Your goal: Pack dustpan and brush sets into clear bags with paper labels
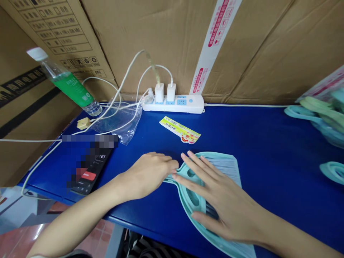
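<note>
A turquoise dustpan (185,206) with a matching hand brush (194,199) nested in it lies on the blue table, its handles pointing left. My left hand (149,175) is closed around the handles, which it mostly hides. Over the brush and pan rests my right hand (225,200), fingers stretched out and spread, thumb near the dark bristles. Whether its palm presses on them I cannot tell. A yellow-green printed card (180,129) lies flat just beyond both hands.
Behind stands a white power strip (173,104) with chargers and loose white cables. A water bottle (70,86) leans at the left, near a clear plastic bag (126,125) and a phone (94,168). More turquoise pieces (334,172) lie at the right. Cardboard boxes (161,39) wall the back.
</note>
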Motion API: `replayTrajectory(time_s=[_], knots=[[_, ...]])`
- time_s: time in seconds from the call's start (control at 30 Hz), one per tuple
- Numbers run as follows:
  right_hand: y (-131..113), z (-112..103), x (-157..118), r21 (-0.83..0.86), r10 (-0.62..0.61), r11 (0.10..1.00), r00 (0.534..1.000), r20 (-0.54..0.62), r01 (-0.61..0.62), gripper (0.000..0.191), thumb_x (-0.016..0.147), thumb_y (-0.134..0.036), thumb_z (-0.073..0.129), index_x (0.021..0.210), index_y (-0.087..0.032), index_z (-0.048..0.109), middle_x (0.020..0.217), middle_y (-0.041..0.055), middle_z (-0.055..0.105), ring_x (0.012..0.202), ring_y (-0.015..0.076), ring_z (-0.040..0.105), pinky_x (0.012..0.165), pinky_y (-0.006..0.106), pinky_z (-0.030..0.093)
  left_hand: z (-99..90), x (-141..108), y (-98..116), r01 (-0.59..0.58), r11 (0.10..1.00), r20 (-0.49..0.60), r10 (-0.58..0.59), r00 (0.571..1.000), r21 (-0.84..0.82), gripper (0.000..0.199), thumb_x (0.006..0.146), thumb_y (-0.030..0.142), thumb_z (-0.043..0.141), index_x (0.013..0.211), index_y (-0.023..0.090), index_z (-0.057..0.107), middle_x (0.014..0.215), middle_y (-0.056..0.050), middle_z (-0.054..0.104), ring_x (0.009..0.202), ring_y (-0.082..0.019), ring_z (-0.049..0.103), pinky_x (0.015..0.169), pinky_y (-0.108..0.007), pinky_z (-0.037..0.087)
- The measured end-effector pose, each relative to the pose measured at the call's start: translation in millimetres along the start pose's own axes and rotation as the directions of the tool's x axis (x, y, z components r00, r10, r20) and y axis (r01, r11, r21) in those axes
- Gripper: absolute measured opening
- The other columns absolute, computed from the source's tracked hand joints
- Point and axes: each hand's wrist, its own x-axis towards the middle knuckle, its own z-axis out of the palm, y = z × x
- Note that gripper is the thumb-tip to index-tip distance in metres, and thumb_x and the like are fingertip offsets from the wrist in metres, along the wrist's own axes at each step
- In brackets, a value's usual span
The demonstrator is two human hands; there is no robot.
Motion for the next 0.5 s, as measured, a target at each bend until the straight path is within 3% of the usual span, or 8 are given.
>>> replayTrajectory(time_s=[0.3,0.5], knots=[[6.6,-7.2,-10.4,-0.069,0.015,0.998,0.999,0.048,-0.011,0.088,0.092,-0.054,0.054,0.159,-0.026,0.004,0.163,0.0091,-0.008,0.148,0.0362,0.005,0.110,0.055,0.039,0.7,-2.1,6.3,0.097,0.989,0.040,-0.102,0.994,0.115,0.012,0.095,0.015,0.050,0.091,0.022,0.059,0.090,-0.002,0.070,0.088,-0.023,0.067,0.080,-0.037,0.047],[7.3,-5.4,-16.7,-0.103,0.073,0.993,0.995,0.069,-0.065,0.095,0.090,-0.058,0.054,0.157,-0.026,-0.006,0.163,0.0102,-0.004,0.146,0.0404,0.016,0.102,0.055,0.047,-7.2,-3.1,12.6,0.150,0.978,0.075,-0.162,0.984,0.143,0.014,0.092,0.010,0.051,0.089,0.020,0.060,0.088,-0.003,0.070,0.087,-0.022,0.067,0.080,-0.035,0.047]])
